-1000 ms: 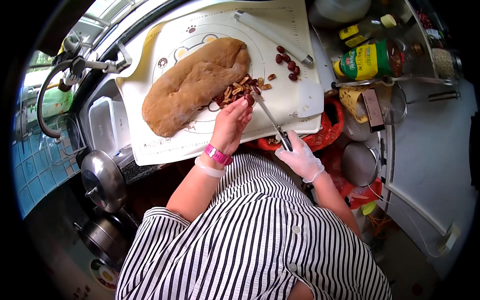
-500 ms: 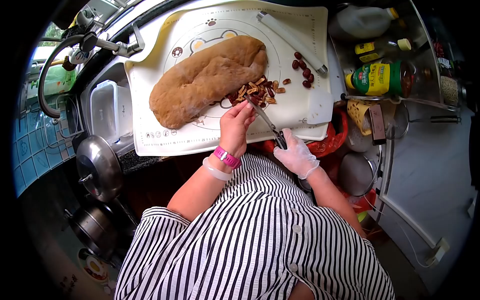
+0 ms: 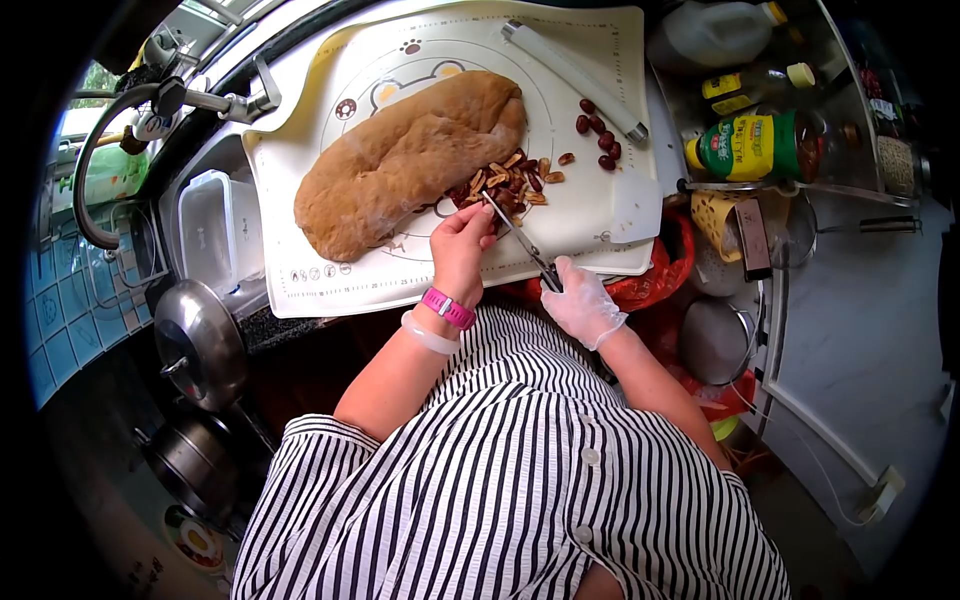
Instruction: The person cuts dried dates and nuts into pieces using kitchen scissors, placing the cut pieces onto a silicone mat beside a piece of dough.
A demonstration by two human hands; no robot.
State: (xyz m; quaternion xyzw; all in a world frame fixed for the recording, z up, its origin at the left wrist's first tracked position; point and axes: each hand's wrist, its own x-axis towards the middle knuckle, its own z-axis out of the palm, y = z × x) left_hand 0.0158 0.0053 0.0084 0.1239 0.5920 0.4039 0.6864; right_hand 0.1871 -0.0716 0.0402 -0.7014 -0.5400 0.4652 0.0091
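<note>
A long loaf of brown dough (image 3: 410, 160) lies on the white, printed baking mat (image 3: 350, 290). Along its lower right edge is a pile of nuts and cut red dates (image 3: 512, 185). My right hand (image 3: 583, 303), in a clear plastic glove, is closed around the dark handles of metal scissors (image 3: 520, 238). Their blades reach up left to the fingertips of my left hand (image 3: 460, 250). That bare hand is pinched together just below the pile; whatever it holds is too small to make out. Several whole red dates (image 3: 606, 142) lie farther right.
A white rolling pin (image 3: 575, 80) rests at the mat's upper right, with a white scraper (image 3: 632, 205) near its right edge. Bottles, including a green and yellow one (image 3: 750, 147), lie on the right. A clear plastic tub (image 3: 210, 230) stands left, near a pot lid (image 3: 197, 335).
The whole view has shifted slightly. My hands stay together below the pile, and the scissor blades now look closer together at my left fingertips.
</note>
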